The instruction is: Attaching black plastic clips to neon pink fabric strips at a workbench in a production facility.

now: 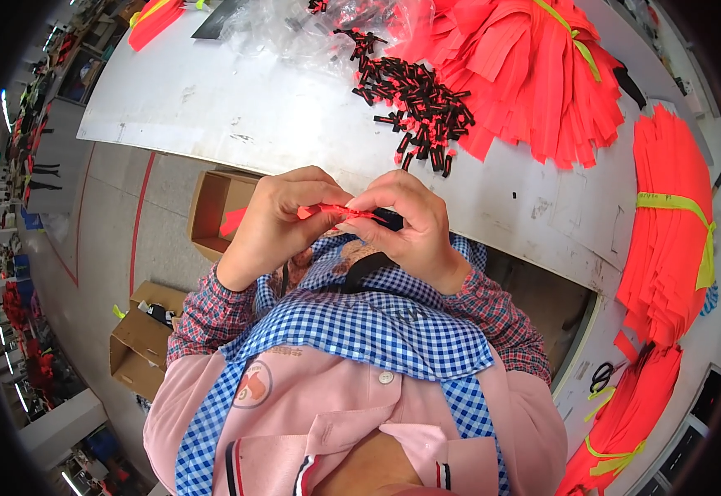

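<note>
Both of my hands meet in front of my chest, just off the near edge of the white table (294, 136). Between them runs a narrow red-orange fabric strip (315, 212). My left hand (286, 215) pinches it with thumb and fingers, and a loose red end shows left of that wrist. The strip's other end is pinched by my right hand (414, 223), fingertips close to the left ones. Something black shows under the right fingers; its kind is hidden. On the table beyond lies a heap of small black-and-red fabric tabs (427, 103).
A large tied bundle of red-orange strips (534, 74) lies behind the heap, beside crumpled clear plastic (286, 33). More tied bundles (666, 223) lie along the right side, near black scissors (601, 377). Cardboard boxes (141, 343) stand at lower left.
</note>
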Demonstrator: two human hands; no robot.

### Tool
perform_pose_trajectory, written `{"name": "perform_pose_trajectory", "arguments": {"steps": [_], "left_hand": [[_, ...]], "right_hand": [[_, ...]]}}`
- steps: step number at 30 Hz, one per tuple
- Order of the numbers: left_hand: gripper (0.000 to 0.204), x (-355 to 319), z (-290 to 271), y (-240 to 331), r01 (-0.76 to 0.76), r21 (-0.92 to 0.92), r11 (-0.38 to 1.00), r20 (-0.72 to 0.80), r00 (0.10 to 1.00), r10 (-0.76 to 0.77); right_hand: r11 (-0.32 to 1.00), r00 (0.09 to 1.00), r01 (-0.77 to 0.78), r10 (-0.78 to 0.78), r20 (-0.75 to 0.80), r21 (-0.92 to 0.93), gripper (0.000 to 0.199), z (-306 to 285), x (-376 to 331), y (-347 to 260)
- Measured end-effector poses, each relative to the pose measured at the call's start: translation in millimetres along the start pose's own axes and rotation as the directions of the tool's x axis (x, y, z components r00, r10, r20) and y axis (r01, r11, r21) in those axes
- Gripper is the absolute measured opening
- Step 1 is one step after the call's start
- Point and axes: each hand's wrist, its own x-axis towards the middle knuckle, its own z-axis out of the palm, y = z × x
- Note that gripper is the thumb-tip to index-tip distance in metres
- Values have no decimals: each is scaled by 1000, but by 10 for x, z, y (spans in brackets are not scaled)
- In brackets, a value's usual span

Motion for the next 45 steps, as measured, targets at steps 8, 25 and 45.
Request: {"name": "perform_pose_trajectory", "arguments": {"steps": [8,25,45], "left_hand": [[20,22,60,-108,9,-168,986,31,1000,-4],[16,5,143,-191,68,-329,942,47,997,-56],[9,-47,118,-134,40,-262,964,87,996,-18]], "right_hand": [[990,996,88,-91,-26,-106,22,44,-109,80],[1000,1000,-7,7,-31,18,17,41,-144,124],[950,981,-193,186,49,244,17,50,-149,82]]}}
